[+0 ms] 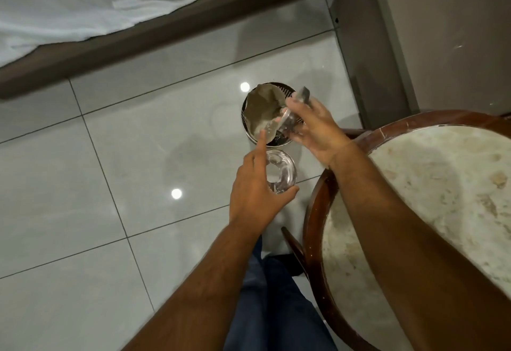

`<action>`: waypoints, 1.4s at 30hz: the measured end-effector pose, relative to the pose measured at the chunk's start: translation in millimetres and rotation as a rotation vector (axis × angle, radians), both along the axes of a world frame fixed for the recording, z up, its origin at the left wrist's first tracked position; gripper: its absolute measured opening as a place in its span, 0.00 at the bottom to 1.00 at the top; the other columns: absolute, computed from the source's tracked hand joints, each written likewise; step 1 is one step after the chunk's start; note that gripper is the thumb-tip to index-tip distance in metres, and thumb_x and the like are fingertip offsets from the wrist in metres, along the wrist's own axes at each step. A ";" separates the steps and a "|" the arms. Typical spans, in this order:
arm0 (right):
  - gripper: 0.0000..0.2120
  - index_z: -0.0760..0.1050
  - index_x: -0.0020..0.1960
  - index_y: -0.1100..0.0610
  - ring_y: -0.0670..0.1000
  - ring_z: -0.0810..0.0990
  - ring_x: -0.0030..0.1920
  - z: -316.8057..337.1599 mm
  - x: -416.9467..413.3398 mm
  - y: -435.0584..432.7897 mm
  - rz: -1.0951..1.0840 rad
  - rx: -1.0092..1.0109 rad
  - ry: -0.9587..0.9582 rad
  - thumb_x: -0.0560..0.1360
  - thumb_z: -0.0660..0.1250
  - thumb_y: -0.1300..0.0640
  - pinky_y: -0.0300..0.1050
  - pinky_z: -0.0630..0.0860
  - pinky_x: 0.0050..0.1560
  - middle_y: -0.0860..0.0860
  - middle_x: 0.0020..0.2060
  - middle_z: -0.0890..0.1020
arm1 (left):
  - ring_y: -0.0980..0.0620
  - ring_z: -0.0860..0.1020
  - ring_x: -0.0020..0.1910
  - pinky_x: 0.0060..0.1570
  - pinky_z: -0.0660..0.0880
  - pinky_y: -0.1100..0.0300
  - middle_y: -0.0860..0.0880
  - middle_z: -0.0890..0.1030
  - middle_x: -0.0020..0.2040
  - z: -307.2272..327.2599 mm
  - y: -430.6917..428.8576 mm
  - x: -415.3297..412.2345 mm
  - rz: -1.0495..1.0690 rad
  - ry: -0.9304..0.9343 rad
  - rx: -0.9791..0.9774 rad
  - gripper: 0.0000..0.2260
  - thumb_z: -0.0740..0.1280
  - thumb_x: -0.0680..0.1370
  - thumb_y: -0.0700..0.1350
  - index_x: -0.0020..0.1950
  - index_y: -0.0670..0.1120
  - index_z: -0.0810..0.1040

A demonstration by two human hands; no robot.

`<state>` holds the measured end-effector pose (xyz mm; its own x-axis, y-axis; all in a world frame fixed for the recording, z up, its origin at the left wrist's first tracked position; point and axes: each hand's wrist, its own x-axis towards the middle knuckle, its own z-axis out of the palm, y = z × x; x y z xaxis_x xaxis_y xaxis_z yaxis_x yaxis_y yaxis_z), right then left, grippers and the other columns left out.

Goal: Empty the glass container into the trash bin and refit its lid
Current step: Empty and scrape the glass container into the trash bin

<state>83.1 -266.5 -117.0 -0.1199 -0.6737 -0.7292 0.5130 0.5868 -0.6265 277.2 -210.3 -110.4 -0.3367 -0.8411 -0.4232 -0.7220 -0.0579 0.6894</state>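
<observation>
Two hands over trash bin (250, 129), at 12 o'clock on tiled floor (110, 184). Right hand (313, 126) grips tilted glass container (289, 119) above bin; left hand (255, 189) grasps glass lid (284, 169), index finger extended.

Single head-mounted wide-angle view, aimed steeply down and forward. Close on both hands (312, 126) above the floor (124, 157). Bin (272, 143) just ahead, table (442, 184) at right.

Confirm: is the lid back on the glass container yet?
No: the left hand holds the round glass lid apart, while the right hand tilts the open glass container over the trash bin.
</observation>
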 end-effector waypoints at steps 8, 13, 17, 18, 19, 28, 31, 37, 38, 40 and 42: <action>0.48 0.63 0.83 0.49 0.56 0.75 0.73 -23.8 28.2 -36.2 0.464 -0.136 1.053 0.71 0.80 0.38 0.48 0.76 0.72 0.54 0.74 0.73 | 0.43 0.72 0.73 0.68 0.76 0.47 0.47 0.67 0.80 -28.7 1.6 35.9 -0.002 -0.260 0.161 0.56 0.80 0.70 0.61 0.87 0.59 0.46; 0.51 0.58 0.86 0.49 0.58 0.73 0.72 -28.4 25.6 -48.5 0.504 -0.158 1.229 0.71 0.77 0.36 0.50 0.76 0.73 0.56 0.72 0.71 | 0.43 0.69 0.75 0.71 0.75 0.46 0.47 0.66 0.80 -36.1 -1.3 50.0 0.020 -0.305 0.207 0.53 0.80 0.71 0.60 0.87 0.57 0.50; 0.51 0.59 0.85 0.49 0.58 0.73 0.72 -25.7 32.0 -50.6 0.557 -0.090 1.216 0.70 0.79 0.36 0.49 0.75 0.73 0.56 0.72 0.71 | 0.43 0.67 0.77 0.72 0.74 0.46 0.47 0.64 0.82 -42.2 -0.8 52.8 -0.009 -0.324 0.216 0.48 0.79 0.72 0.59 0.86 0.53 0.57; 0.51 0.61 0.85 0.50 0.58 0.73 0.72 -26.3 32.6 -51.0 0.565 -0.040 1.183 0.70 0.79 0.36 0.51 0.76 0.72 0.56 0.72 0.72 | 0.43 0.66 0.78 0.73 0.74 0.46 0.47 0.63 0.82 -43.4 -0.2 53.7 -0.016 -0.323 0.224 0.48 0.80 0.72 0.58 0.86 0.53 0.58; 0.50 0.62 0.84 0.50 0.57 0.73 0.71 -26.8 32.6 -53.2 0.536 -0.037 1.200 0.70 0.79 0.35 0.49 0.77 0.71 0.55 0.71 0.73 | 0.43 0.66 0.78 0.73 0.74 0.46 0.47 0.63 0.82 -44.8 -0.8 53.5 -0.018 -0.319 0.230 0.48 0.80 0.72 0.58 0.86 0.53 0.58; 0.45 0.69 0.79 0.50 0.57 0.75 0.70 -29.1 55.3 -53.3 0.434 0.019 1.186 0.68 0.79 0.36 0.48 0.78 0.67 0.55 0.70 0.74 | 0.44 0.65 0.79 0.71 0.75 0.46 0.48 0.63 0.82 -49.9 -16.5 53.9 0.005 -0.317 0.192 0.47 0.81 0.72 0.56 0.85 0.54 0.59; 0.49 0.66 0.83 0.49 0.53 0.75 0.70 -18.4 63.6 -51.9 0.175 -0.148 1.267 0.68 0.79 0.35 0.39 0.77 0.66 0.54 0.71 0.73 | 0.43 0.64 0.79 0.72 0.75 0.45 0.47 0.62 0.82 -53.2 -15.7 54.6 -0.001 -0.315 0.194 0.47 0.81 0.72 0.55 0.85 0.53 0.60; 0.49 0.64 0.84 0.49 0.50 0.75 0.71 -6.3 65.1 -46.5 0.079 -0.127 1.245 0.69 0.80 0.36 0.43 0.80 0.68 0.52 0.72 0.72 | 0.43 0.63 0.79 0.72 0.73 0.47 0.47 0.62 0.82 -54.7 -7.5 49.0 0.013 -0.264 0.195 0.45 0.80 0.73 0.54 0.85 0.52 0.60; 0.50 0.63 0.83 0.48 0.50 0.76 0.70 -8.8 64.8 -52.9 0.061 -0.210 1.311 0.68 0.79 0.34 0.41 0.80 0.67 0.52 0.72 0.72 | 0.43 0.63 0.79 0.71 0.73 0.47 0.47 0.62 0.82 -54.8 -7.6 48.9 0.015 -0.259 0.190 0.45 0.80 0.73 0.54 0.85 0.53 0.60; 0.50 0.62 0.84 0.48 0.52 0.77 0.69 -21.2 66.9 -54.7 0.200 -0.172 1.273 0.69 0.80 0.37 0.42 0.80 0.67 0.54 0.71 0.72 | 0.43 0.64 0.79 0.71 0.74 0.48 0.47 0.63 0.82 -55.1 -7.6 51.0 0.002 -0.258 0.177 0.45 0.80 0.73 0.54 0.85 0.53 0.61; 0.49 0.61 0.85 0.49 0.56 0.77 0.69 -40.0 69.4 -41.2 0.438 0.081 1.038 0.72 0.81 0.45 0.42 0.74 0.69 0.56 0.72 0.71 | 0.43 0.64 0.79 0.72 0.74 0.47 0.47 0.62 0.82 -54.8 -8.8 53.3 -0.017 -0.263 0.172 0.46 0.80 0.73 0.55 0.85 0.53 0.60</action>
<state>152.5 -307.7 -157.0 -0.4582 -0.7619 -0.4577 -0.4934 0.6464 -0.5820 330.5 -219.1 -165.2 -0.2104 -0.7450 -0.6331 -0.8760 -0.1437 0.4603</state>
